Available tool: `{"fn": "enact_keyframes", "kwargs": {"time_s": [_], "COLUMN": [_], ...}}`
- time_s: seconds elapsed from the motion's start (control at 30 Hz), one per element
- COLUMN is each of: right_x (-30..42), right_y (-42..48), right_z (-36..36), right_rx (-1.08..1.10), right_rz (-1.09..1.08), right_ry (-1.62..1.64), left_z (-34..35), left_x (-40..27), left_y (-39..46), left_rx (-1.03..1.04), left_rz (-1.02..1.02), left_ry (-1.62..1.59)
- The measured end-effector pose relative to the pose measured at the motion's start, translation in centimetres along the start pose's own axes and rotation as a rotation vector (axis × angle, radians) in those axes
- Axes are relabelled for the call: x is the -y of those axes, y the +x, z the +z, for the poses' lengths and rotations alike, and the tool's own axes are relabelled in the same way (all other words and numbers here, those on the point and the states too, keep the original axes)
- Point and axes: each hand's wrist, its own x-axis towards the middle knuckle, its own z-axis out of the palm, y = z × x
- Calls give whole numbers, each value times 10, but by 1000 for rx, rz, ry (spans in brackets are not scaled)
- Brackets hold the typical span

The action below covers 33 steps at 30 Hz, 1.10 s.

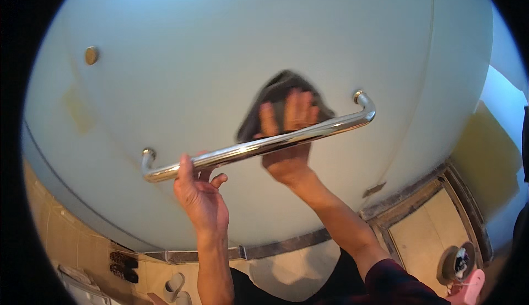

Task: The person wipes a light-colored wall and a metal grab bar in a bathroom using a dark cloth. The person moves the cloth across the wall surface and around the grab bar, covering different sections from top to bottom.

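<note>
A polished metal bar handle (pixel 256 148) runs at a slant across a frosted glass door panel (pixel 198 65), fixed to it at both bent ends. Near the bar's left end, my left hand (pixel 202 201) holds it with the thumb in front and some fingers behind. My right hand (pixel 289 139) reaches up behind the bar, fingers spread. It presses a dark grey cloth (pixel 285 81) against the glass; hand and cloth are slightly blurred. Part of the right hand and the cloth's lower edge are hidden by the bar.
A round metal fitting (pixel 91 55) sits on the glass at upper left. Below runs a dark stone sill (pixel 289 243). On the tiled floor are light slippers (pixel 174 286) and dark footwear (pixel 124 267) at left, a bin (pixel 465 259) and a pink plastic object (pixel 471 288) at right.
</note>
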Motion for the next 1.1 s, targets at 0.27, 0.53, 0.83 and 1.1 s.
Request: {"fn": "enact_keyframes", "kwargs": {"time_s": [0.27,0.53,0.83,1.1], "right_x": [63,114,176,192], "right_y": [-19,30,-22,-24], "right_z": [25,43,49,73], "right_rx": [115,211,382,398], "right_rz": [-199,-375,-709,-526], "right_ry": [199,53,-168,10], "left_z": [-36,-33,-31,-13], "left_x": [-22,-20,-17,-11], "left_y": [20,14,22,13], "left_rx": [197,248,203,175], "left_rz": [10,-197,-270,-209], "left_ry": [212,65,40,-30]}}
